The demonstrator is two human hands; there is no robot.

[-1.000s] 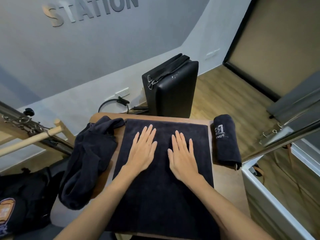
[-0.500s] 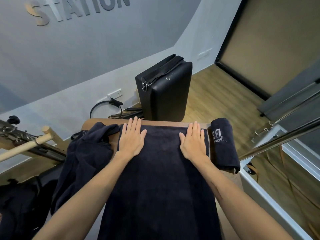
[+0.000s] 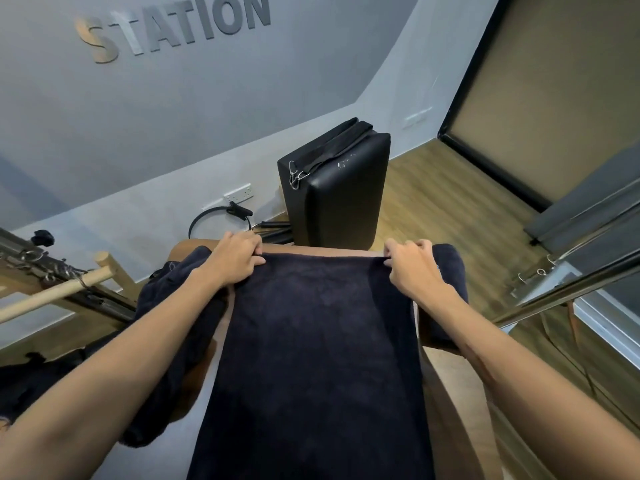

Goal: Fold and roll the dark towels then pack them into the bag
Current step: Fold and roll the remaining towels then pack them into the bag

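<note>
Both hands (image 3: 239,259) (image 3: 410,268) pinching flat towel's (image 3: 318,341) far corners

Your wooden table (image 3: 446,403) carries three dark towels: a flat towel (image 3: 318,358) spread down its middle, its far edge near the table's 12 o'clock edge, a crumpled towel (image 3: 173,327) draped over the 9 o'clock side, and a rolled towel (image 3: 450,271) at 2 o'clock, just beside the flat one

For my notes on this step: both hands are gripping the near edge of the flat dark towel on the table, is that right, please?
Not quite: both the left hand and the right hand grip the far edge of the flat dark towel, as the head view shows.
</note>
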